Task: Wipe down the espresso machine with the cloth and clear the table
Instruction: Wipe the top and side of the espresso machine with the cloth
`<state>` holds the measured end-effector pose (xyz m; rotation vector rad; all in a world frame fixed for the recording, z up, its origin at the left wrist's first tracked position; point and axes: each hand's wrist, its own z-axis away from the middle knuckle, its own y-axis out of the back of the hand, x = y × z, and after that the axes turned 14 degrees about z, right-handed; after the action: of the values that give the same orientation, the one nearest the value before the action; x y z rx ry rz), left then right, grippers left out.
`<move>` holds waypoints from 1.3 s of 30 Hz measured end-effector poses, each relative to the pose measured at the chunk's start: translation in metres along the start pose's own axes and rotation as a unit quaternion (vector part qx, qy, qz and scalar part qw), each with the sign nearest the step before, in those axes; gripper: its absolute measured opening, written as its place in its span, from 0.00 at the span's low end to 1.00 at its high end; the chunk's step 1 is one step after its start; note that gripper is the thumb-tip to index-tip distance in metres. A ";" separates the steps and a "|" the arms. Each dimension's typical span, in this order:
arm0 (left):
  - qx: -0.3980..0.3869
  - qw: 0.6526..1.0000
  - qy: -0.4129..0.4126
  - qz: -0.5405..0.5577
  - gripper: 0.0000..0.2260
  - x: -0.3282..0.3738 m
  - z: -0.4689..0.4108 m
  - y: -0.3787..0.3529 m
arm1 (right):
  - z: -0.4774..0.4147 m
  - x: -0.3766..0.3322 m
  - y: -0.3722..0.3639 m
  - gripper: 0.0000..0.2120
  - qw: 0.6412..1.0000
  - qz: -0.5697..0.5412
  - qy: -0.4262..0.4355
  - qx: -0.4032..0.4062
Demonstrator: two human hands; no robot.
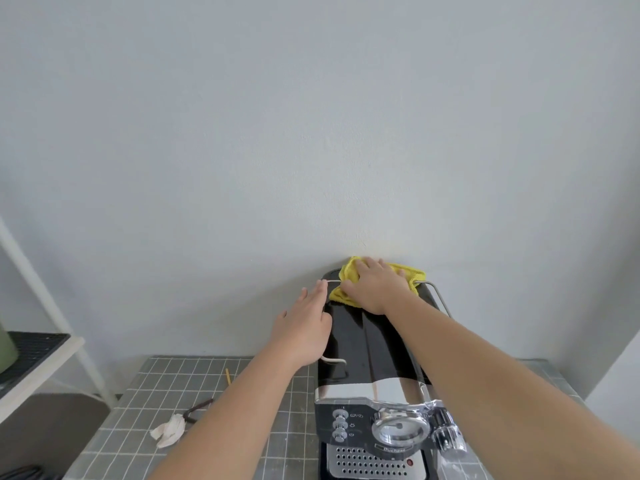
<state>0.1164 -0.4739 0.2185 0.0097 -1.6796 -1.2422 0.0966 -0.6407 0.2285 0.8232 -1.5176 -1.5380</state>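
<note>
A black and chrome espresso machine (367,348) stands on the grey tiled table (166,386), seen from above. At the far end of its glossy top lies a yellow cloth (349,277). My right hand (375,287) lies flat on the cloth with fingers spread, pressing it against the top near the wall. My left hand (304,327) rests with straight fingers along the machine's left upper edge, beside a metal rail. The chrome front panel with buttons and a drip grille faces me at the bottom.
On the table left of the machine lie a crumpled white tissue (169,431), a dark stick-like scrap (199,407) and a thin yellow stick (228,375). A white shelf (41,362) with a black mat stands at the left. A grey wall rises right behind the machine.
</note>
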 end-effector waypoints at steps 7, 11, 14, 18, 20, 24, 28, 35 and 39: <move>0.000 1.000 0.011 0.002 0.24 0.008 0.006 0.003 | 0.050 -0.002 -0.006 0.34 1.000 -0.022 0.003 0.003; -0.009 1.000 0.024 -0.017 0.24 0.009 0.001 0.006 | 0.107 -0.003 -0.011 0.33 0.999 -0.032 0.030 0.011; -0.029 0.999 0.023 -0.033 0.25 0.014 -0.001 0.006 | 0.134 -0.001 -0.012 0.31 0.999 -0.015 0.047 0.013; -0.045 0.998 0.029 -0.042 0.26 0.014 0.002 0.005 | 0.132 -0.003 -0.013 0.31 0.999 0.003 0.044 0.010; -0.046 0.998 0.025 -0.033 0.26 0.011 0.003 0.004 | 0.118 -0.004 -0.012 0.31 0.999 -0.002 0.035 0.006; -0.046 0.999 0.017 -0.021 0.26 0.007 0.009 0.000 | 0.071 -0.001 -0.007 0.32 1.000 -0.026 -0.010 -0.007; -0.038 0.999 0.014 -0.020 0.26 0.005 0.012 -0.002 | 0.035 -0.004 0.003 0.33 0.998 -0.021 -0.061 -0.004; -0.029 1.000 0.005 -0.010 0.26 0.001 0.009 -0.004 | 0.023 0.001 0.005 0.25 0.998 -0.036 0.030 0.035; -0.026 1.000 0.003 -0.013 0.26 -0.001 0.005 -0.005 | 0.025 -0.007 0.002 0.25 0.998 0.006 0.016 0.058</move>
<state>0.1107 -0.4724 0.2142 0.0036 -1.6463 -1.3041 0.0784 -0.6229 0.2316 0.8988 -1.5973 -1.4311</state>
